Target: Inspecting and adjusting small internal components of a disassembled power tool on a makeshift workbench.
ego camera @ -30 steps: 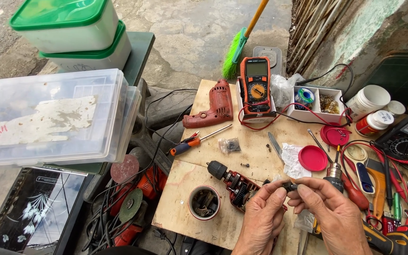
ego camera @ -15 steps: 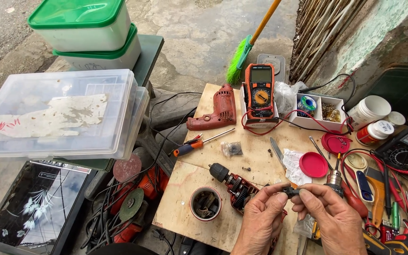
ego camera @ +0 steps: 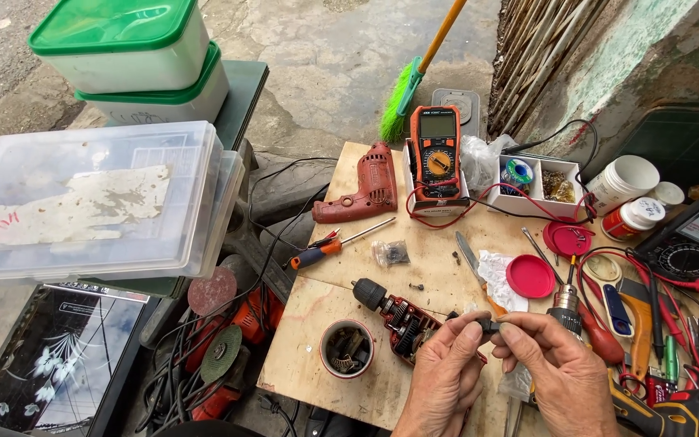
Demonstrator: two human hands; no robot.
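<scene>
Both hands, the left hand (ego camera: 446, 368) and right hand (ego camera: 556, 376), were closed on a small dark part (ego camera: 489, 327), pinched between fingertips for inspection above the tabletop (ego camera: 438, 267), with the opened drill (ego camera: 398, 317) lying at nine o'clock.

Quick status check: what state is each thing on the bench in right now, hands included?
Left hand: pinching a small dark part.
Right hand: pinching the same part.
Opened drill: casing off, insides exposed, lying flat.
Red drill shell: lying on its side.
Multimeter: propped upright, display blank.
Red lid: off, lying flat.
White jar: open.
Screwdriver: lying loose.
</scene>
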